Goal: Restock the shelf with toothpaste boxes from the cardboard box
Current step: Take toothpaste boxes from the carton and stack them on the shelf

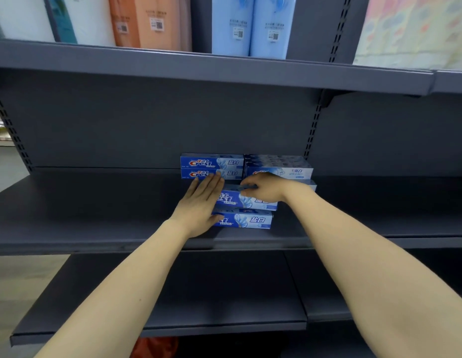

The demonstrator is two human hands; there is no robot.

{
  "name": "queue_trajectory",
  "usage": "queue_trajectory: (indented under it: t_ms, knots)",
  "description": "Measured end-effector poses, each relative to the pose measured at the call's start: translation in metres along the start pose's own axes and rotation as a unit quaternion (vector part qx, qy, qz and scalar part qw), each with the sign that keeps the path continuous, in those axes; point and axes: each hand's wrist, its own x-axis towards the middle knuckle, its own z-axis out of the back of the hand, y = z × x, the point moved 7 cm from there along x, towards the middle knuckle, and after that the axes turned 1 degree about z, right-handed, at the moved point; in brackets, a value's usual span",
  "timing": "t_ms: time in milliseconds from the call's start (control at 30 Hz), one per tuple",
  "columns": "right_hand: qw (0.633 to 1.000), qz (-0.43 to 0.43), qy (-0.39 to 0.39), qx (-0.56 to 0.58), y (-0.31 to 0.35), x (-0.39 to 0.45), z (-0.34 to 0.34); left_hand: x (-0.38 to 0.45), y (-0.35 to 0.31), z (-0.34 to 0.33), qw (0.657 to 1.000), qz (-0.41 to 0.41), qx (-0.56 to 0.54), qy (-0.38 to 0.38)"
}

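Note:
Blue Crest toothpaste boxes lie on the dark grey middle shelf [95,202]. Two are stacked at the back [211,162], and a paler stack [279,167] stands to their right. In front, an upper box [246,201] rests on a lower box [248,220]. My left hand [201,202] is flat with fingers together, pressed against the left ends of the front two boxes. My right hand [263,187] curls over the top right of the upper front box and grips it. The cardboard box is out of view.
The upper shelf [224,71] carries orange packs [147,21], light blue packs [250,24] and a patterned pack [416,29]. A bare lower shelf [198,293] juts out below. Something red [157,347] shows beneath it. Slotted uprights [313,125] run behind the shelves.

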Motion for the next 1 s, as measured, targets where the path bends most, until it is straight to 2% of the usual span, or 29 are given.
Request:
queue_trajectory:
  t_ms: [133, 267, 333, 533, 633, 800, 1000]
  knots:
    - [1.0, 0.016, -0.003, -0.026, 0.011, -0.003, -0.012, -0.005, 0.0, 0.001, 1.0, 0.001, 0.003, -0.007]
    - [0.998, 0.018, -0.043, -0.033, 0.012, -0.01, -0.018, -0.009, -0.001, -0.003, 1.0, 0.024, -0.009, -0.002]
    - [0.995, 0.023, -0.061, -0.075, 0.01, -0.019, -0.02, -0.009, -0.003, -0.002, 0.999, 0.033, -0.007, -0.014]
    - [0.969, 0.032, -0.158, -0.189, -0.001, -0.041, -0.039, -0.008, -0.005, -0.001, 0.999, 0.048, 0.004, -0.026]
    - [0.948, 0.074, -0.21, -0.228, 0.005, -0.047, -0.052, -0.006, -0.004, -0.004, 0.998, 0.051, 0.002, -0.027]
    - [0.935, 0.071, -0.26, -0.232, 0.005, -0.04, -0.056, -0.003, -0.001, -0.009, 0.997, 0.066, 0.001, -0.04]
    - [0.948, 0.076, -0.242, -0.193, 0.002, -0.021, -0.054, 0.003, 0.008, -0.012, 0.995, 0.066, 0.016, -0.069]
